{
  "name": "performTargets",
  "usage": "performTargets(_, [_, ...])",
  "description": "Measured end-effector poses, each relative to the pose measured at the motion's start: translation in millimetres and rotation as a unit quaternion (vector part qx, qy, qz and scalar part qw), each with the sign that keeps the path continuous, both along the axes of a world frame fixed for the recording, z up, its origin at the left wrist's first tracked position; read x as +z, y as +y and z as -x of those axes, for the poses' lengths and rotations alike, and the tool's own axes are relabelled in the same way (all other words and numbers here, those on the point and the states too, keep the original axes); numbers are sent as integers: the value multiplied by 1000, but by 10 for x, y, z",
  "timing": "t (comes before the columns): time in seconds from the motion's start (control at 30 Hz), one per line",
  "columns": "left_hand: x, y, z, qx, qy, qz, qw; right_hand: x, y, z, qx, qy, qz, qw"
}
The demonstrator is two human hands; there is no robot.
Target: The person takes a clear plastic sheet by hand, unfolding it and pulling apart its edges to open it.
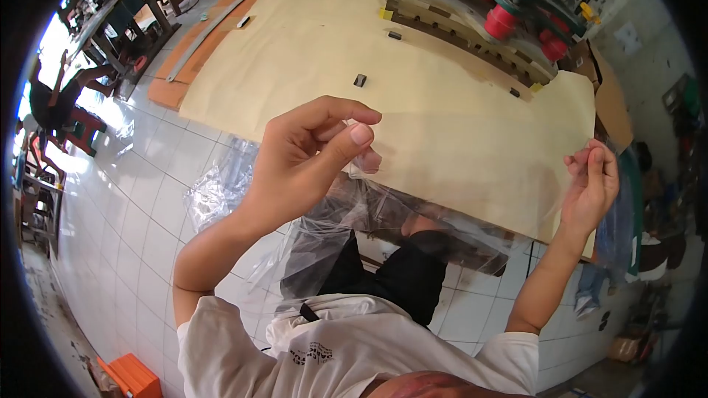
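A thin clear plastic sheet (387,203) stretches between my hands over the near side of the table and hangs down toward my lap. My left hand (306,158) is curled, its thumb and index finger nearly touching, and the lower fingers grip the sheet's left part. At the table's right edge my right hand (592,184) has its fingers pinched together on the sheet's right side. Beneath the sheet, cream paper (280,51) covers the tabletop. A small black block (360,80) lies on this paper just beyond my left hand.
A green machine with red knobs (501,22) stands at the table's back right. A metal ruler (214,33) lies along the left side. Crumpled clear plastic (221,188) hangs left of the table. Another person (55,107) is at far left; an orange box (131,376) sits below.
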State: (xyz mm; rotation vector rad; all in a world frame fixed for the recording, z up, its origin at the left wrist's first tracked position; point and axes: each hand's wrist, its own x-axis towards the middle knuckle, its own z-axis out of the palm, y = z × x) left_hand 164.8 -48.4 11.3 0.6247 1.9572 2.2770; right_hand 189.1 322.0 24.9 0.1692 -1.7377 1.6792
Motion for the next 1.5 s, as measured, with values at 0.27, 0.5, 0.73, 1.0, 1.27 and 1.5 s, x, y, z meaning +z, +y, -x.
performTargets(0.27, [41, -30, -19, 0, -2, -62, 998, 13, -35, -60, -5, 25, 4, 1000])
performTargets(0.5, [163, -171, 44, -27, -20, 8, 999, 82, -129, -106, -34, 24, 11, 999])
performTargets(0.73, [379, -362, 169, -165, -35, 180, 969, 179, -272, -165, -16, 14, -19, 1000])
performTargets(1.0, [450, -271, 166, -194, 76, 310, 928, 284, -343, -159, -8, 16, -39, 999])
performTargets(1.27, [368, -274, 199, -146, 24, 296, 944, 319, -317, -195, -30, 2, -70, 997])
performTargets(1.5, [375, -242, 221, -134, 19, 295, 946, 320, -312, -177, -43, -24, -68, 996])
